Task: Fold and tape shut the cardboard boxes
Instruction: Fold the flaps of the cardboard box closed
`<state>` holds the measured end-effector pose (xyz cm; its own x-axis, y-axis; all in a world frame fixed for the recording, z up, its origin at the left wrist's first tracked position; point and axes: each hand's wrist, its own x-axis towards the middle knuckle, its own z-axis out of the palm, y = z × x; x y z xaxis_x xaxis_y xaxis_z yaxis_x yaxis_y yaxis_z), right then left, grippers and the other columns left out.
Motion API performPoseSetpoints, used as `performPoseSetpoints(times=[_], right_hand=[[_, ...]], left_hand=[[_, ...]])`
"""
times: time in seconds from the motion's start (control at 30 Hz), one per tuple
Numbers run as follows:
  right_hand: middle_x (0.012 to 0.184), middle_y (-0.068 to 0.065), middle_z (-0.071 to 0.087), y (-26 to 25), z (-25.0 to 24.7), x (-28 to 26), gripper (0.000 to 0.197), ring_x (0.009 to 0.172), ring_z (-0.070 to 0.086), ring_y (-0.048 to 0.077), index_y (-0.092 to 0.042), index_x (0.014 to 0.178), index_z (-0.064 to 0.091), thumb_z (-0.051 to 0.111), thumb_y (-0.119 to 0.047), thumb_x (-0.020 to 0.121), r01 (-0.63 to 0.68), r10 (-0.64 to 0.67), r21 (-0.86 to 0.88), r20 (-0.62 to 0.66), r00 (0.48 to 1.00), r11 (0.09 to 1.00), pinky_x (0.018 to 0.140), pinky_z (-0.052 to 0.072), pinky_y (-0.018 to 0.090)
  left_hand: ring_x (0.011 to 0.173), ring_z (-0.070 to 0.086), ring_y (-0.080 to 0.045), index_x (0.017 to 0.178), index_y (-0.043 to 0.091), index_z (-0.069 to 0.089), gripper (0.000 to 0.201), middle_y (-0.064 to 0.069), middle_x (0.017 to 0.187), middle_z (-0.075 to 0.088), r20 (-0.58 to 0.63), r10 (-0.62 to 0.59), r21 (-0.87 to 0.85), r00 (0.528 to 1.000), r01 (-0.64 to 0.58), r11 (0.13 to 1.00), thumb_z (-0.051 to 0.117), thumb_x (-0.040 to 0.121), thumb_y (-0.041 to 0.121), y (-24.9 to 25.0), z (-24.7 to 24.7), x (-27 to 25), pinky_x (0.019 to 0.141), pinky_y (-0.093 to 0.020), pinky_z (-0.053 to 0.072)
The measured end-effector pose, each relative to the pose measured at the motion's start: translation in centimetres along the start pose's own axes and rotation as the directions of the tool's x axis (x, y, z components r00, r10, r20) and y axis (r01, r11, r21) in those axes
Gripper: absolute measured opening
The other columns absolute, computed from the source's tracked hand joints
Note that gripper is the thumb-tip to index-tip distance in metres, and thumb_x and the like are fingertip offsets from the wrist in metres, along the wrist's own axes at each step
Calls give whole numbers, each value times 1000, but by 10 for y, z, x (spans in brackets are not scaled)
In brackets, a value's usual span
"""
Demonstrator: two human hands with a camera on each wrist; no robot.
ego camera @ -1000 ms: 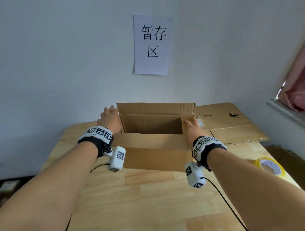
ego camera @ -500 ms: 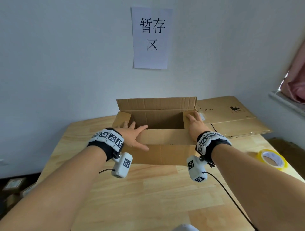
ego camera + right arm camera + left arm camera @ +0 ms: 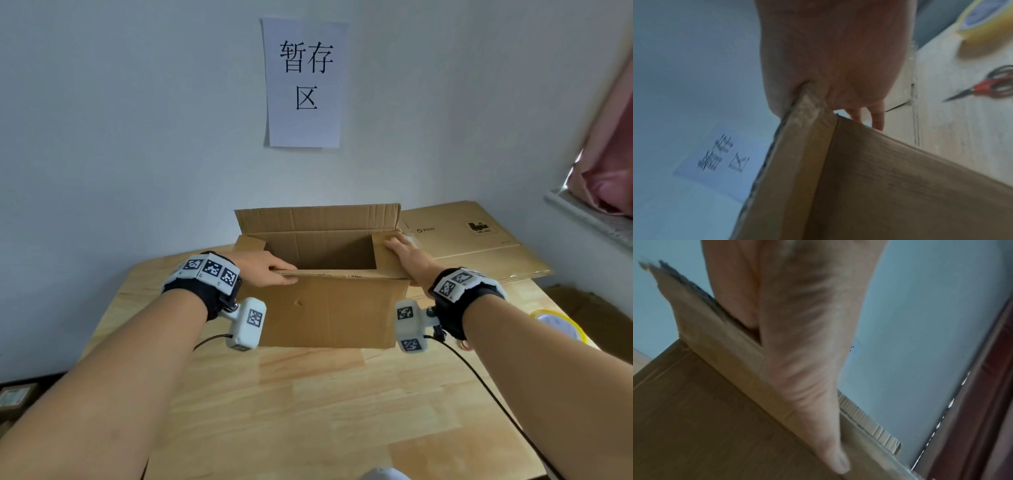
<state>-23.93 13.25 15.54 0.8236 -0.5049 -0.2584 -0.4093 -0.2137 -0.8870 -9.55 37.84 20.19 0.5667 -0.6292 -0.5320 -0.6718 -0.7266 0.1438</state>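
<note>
An open brown cardboard box (image 3: pixel 329 308) stands on the wooden table (image 3: pixel 308 394). Its back flap (image 3: pixel 318 217) is upright. My left hand (image 3: pixel 270 270) pinches the left end of the near flap (image 3: pixel 342 273); the left wrist view shows the thumb along the flap's front and the fingers (image 3: pixel 740 293) behind it. My right hand (image 3: pixel 407 253) lies on the right side flap (image 3: pixel 385 253) with its fingers straight. In the right wrist view the near flap's right end (image 3: pixel 797 129) sits in the crook beside the thumb of this hand (image 3: pixel 838 48).
Flattened cardboard (image 3: pixel 479 240) is stacked behind the box to the right. A yellow tape roll (image 3: pixel 561 325) and red-handled scissors (image 3: pixel 986 86) lie on the table to the right. A paper sign (image 3: pixel 305 82) hangs on the wall close behind.
My left hand left the left side flap, laid itself on the near flap, then pinched its edge and raised it upright. My right hand stayed on the right flap.
</note>
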Motion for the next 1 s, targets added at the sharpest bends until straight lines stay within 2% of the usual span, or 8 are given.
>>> performPoseSetpoints(times=[0.07,0.17,0.27,0.4,0.5,0.67,0.83,1.0], right_hand=[[136,3,45,0,-6,-4,56,115,46,23,-27,136,48,16,-54,99,-70,65,171,35,997,983,100,39,43],[149,-4,34,4,-7,-5,71,130,37,23,-22,136,51,5,-60,96,-46,47,268,0,999,962,106,33,48],[150,-2,36,1,-3,-5,78,139,30,25,-19,137,49,-2,-60,94,-4,21,309,-54,998,951,112,25,51],[149,9,36,2,0,-4,80,141,26,27,-24,140,45,-1,-66,90,11,31,323,-125,992,946,117,16,51],[150,7,36,5,5,-4,82,142,26,26,-28,136,49,0,-72,87,14,32,269,-166,986,963,117,14,49],[147,14,38,7,6,-10,75,137,34,25,-7,141,41,10,-58,96,-5,39,140,-239,970,990,113,21,34],[149,3,37,13,6,-9,68,138,33,19,-16,144,39,19,-59,96,54,-47,27,-202,978,998,111,22,29],[151,-8,31,24,12,-1,42,137,32,14,-15,139,43,34,-34,102,202,-225,-141,-175,958,969,114,26,34]], left_hand=[[124,46,-15,132,38,53,63,9,138,51,-22,-29,22,999,29,999,36,83,75,-2,-8,2,104,-30,34],[102,57,-16,103,29,66,85,-3,115,66,-100,-33,16,994,35,999,29,61,93,-7,-17,10,90,-30,43],[120,51,-21,124,28,64,72,-5,123,63,-222,-39,-20,974,36,999,41,77,79,-9,-18,19,98,-36,42],[93,61,-19,104,16,70,84,-2,104,67,-373,-62,10,926,71,997,39,68,86,-14,-14,26,78,-34,48],[93,53,-14,105,17,64,74,6,106,53,-425,-32,60,905,63,996,39,76,80,-17,-10,28,77,-33,44],[101,52,-14,111,20,60,80,7,115,46,-426,-67,73,902,109,991,26,76,84,-14,-8,38,77,-33,42],[121,43,-20,122,20,56,72,3,135,42,-472,-112,42,874,149,988,28,85,76,-6,5,43,95,-40,37],[137,22,-18,129,32,49,62,11,149,28,-549,-152,-71,822,135,988,28,87,72,-8,29,51,114,-52,10]])
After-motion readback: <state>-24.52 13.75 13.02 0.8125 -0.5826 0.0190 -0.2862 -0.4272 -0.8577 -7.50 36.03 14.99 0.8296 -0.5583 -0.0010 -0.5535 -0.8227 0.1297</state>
